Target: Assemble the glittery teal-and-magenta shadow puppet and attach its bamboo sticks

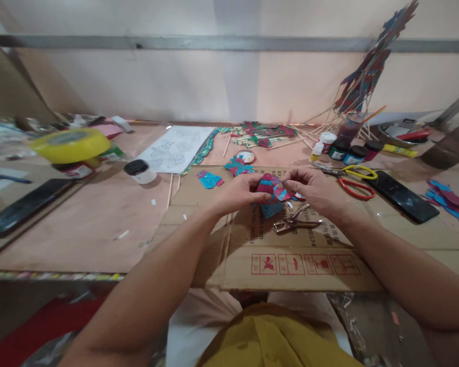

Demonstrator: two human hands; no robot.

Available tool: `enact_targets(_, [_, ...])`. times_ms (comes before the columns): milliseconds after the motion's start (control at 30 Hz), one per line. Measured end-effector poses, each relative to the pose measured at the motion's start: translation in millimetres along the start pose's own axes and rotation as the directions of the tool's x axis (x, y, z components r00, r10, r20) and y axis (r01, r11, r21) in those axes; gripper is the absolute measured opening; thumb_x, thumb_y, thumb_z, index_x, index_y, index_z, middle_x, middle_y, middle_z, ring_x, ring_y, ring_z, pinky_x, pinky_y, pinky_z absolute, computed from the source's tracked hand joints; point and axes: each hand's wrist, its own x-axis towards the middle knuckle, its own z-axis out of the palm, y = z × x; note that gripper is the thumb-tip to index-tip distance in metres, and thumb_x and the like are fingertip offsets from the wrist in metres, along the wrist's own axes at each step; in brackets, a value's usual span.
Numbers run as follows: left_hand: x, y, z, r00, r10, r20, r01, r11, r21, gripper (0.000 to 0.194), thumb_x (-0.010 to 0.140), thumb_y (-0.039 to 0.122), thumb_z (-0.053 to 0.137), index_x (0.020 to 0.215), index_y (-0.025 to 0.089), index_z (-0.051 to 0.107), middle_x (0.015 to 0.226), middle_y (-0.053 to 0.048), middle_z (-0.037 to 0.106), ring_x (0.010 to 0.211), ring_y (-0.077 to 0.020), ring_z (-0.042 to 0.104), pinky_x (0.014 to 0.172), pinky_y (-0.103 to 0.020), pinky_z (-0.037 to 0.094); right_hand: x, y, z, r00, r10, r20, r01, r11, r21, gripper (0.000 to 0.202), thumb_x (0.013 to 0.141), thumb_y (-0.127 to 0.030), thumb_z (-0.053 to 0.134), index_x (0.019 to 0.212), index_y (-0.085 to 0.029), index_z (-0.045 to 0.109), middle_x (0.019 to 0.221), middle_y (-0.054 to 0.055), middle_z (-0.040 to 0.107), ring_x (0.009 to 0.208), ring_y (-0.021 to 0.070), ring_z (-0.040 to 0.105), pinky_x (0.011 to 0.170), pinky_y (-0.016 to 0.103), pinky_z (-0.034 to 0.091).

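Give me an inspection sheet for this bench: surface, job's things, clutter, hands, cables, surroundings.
Surface: flattened cardboard sheet laid over a plywood tabletop.
Job's things: painted cut-out pieces, pink and teal, held over the cardboard; metal pliers-type tool lying just below them.
Clutter: red-and-yellow scissors, black phone, paint jars, yellow tape roll, sketch sheet, loose sticks and more cut-outs.
Hands: left hand and right hand both pinch the pieces.
Cables: nothing seen.
Surroundings: pale wall with a grey rail; finished stick figures leaning against it at right.
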Motion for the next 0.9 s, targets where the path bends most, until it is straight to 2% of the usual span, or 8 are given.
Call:
enact_targets(167, [0,0,9.0,1.000,0.002,-0.029,0.002,0.993,0.121,0.027,0.076,0.031,0.067,0.097,0.016,0.065,0.092,-0.003,0.068,0.087,-0.0196,0.062,0.076,-0.029,0.047,-2,-4,6,1.000,-0.007,0.025,0.007,1.000,0.017,0.020,0.076,-0.037,0.063,0.078,-0.017,0.061,0.072,0.000,0.058,0.065,0.0115,0.050,0.061,0.024,0.039])
enact_targets(433, [-2,3,12.7,0.998,0.054,-0.031,-0.041,0.943,0.330,0.024,0.077,0.023,0.064,0.100,0.019,0.067,0.088,0.000,0.070,0.083,-0.0186,0.062,0.078,-0.029,0.045,1,1,6,1.000,-0.005,0.018,0.005,1.000,-0.017,0.022,0.077,-0.039,0.061,0.080,-0.017,0.060,0.074,0.001,0.060,0.068,0.0133,0.054,0.064,0.026,0.042])
enact_targets(700, [-1,-1,17.5,0.995,0.085,-0.043,-0.059,0.905,0.421,0.021,0.079,0.024,0.063,0.099,0.018,0.068,0.085,-0.001,0.070,0.078,-0.0185,0.061,0.072,-0.029,0.043,2,3,8,0.999,-0.032,-0.030,0.028,0.995,-0.100,0.022,0.079,-0.039,0.058,0.080,-0.017,0.062,0.077,0.002,0.063,0.072,0.0152,0.056,0.068,0.028,0.044])
enact_targets(900, [-1,-3,19.5,0.994,0.103,-0.038,-0.075,0.896,0.438,0.018,0.077,0.019,0.063,0.094,0.017,0.069,0.081,0.000,0.069,0.076,-0.0176,0.060,0.070,-0.027,0.042,-1,3,10,0.996,-0.050,-0.073,0.028,0.961,-0.276,0.018,0.084,-0.034,0.055,0.079,-0.018,0.061,0.079,0.003,0.064,0.077,0.0164,0.057,0.072,0.028,0.044])
